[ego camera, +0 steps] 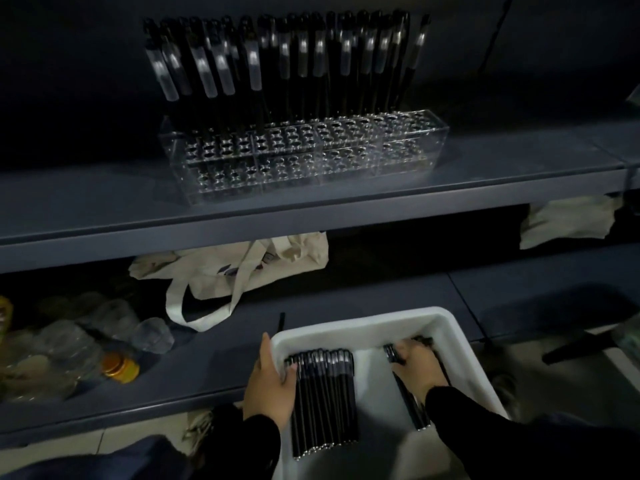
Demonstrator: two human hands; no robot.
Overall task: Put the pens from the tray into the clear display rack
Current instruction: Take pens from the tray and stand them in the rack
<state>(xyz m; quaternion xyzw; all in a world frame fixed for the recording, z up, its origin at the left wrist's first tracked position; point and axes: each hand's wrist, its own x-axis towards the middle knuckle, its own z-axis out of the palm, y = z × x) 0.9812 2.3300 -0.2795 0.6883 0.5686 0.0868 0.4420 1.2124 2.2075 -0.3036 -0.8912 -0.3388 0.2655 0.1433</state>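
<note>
Dim grey metal shelves, tiled floor

Up on the upper shelf stands the rack, its back rows filled with standing pens, front holes open. Below, on the lower shelf, the tray sits at the front edge. Inside it, a bundle of pens lies left, a few loose pens right. Left hand on the tray's left wall, right hand over the loose ones, perhaps gripping some. A bag lies behind, bottles far left.
</note>
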